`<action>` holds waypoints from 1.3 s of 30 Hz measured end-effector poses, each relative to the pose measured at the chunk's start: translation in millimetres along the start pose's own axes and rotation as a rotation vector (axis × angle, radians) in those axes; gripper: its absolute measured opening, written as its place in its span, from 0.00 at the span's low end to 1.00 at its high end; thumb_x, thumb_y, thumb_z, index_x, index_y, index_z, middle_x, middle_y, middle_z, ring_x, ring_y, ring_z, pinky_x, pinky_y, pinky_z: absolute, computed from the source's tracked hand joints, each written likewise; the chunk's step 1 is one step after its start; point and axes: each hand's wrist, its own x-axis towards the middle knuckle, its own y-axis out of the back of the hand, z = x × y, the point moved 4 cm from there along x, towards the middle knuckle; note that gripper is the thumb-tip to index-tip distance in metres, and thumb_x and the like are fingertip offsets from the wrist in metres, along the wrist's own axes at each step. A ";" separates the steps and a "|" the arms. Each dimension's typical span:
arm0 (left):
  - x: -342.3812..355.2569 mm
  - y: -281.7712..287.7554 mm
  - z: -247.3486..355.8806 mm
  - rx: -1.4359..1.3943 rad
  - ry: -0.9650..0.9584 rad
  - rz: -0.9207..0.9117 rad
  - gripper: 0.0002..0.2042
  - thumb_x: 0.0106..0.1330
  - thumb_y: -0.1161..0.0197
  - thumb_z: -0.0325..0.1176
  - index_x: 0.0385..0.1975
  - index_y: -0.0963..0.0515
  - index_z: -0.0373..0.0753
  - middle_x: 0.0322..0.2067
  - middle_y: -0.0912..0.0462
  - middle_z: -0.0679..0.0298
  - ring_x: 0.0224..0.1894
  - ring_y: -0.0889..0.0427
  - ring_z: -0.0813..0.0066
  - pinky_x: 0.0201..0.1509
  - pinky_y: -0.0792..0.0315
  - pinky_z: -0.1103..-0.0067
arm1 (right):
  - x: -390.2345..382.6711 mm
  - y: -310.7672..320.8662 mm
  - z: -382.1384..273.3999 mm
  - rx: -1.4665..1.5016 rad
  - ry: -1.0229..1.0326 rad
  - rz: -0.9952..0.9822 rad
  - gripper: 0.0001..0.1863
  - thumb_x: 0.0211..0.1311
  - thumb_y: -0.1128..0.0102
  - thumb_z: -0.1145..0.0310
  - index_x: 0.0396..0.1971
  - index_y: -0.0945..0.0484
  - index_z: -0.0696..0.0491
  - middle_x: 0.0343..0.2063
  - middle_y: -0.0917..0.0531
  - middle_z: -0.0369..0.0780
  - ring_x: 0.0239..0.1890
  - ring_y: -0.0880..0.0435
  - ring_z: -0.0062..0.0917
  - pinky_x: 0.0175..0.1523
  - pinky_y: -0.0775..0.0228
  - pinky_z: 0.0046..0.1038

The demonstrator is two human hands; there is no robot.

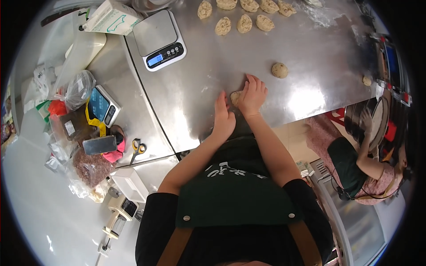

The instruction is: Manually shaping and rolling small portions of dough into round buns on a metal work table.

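Note:
A small piece of speckled dough (234, 97) rests on the steel table between my hands. Cupped against its right side, my right hand (253, 95) has its fingers held together and hides part of it. On the left side my left hand (225, 117) lies with fingers stretched forward, close beside the same dough. A rounded dough ball (280, 70) sits a little beyond my right hand. Farther off, several cut dough pieces (244, 24) lie in two rows along the far side of the table.
A white kitchen scale (166, 55) stands far left, with a carton (113, 17) behind it. Left of the table seam are a second scale (106, 108), a phone (100, 145), scissors (138, 148) and bags. At right, a co-worker (368, 164) handles a round pan (378, 124).

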 end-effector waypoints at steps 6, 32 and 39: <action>-2.2 -12.2 6.0 -0.218 0.015 -0.128 0.36 0.54 0.59 0.14 0.68 0.52 0.34 0.64 0.43 0.51 0.67 0.42 0.62 0.67 0.42 0.69 | 0.1 18.8 -6.9 0.224 -0.156 -0.032 0.13 0.60 0.48 0.69 0.45 0.27 0.52 0.43 0.22 0.40 0.44 0.25 0.37 0.48 0.40 0.39; -25.7 -37.1 -3.7 -0.128 -0.061 -0.173 0.37 0.51 0.60 0.11 0.67 0.53 0.32 0.64 0.46 0.50 0.69 0.45 0.60 0.72 0.51 0.69 | -27.9 23.6 29.3 0.064 -0.211 0.127 0.13 0.62 0.51 0.71 0.46 0.27 0.53 0.41 0.22 0.42 0.43 0.25 0.38 0.47 0.39 0.39; 10.8 -34.8 -9.0 -0.159 0.087 -0.354 0.35 0.50 0.61 0.11 0.65 0.47 0.31 0.62 0.40 0.51 0.68 0.44 0.61 0.72 0.51 0.72 | -30.5 22.3 30.7 0.121 -0.174 0.144 0.12 0.61 0.50 0.72 0.45 0.27 0.54 0.41 0.21 0.42 0.42 0.25 0.38 0.46 0.39 0.39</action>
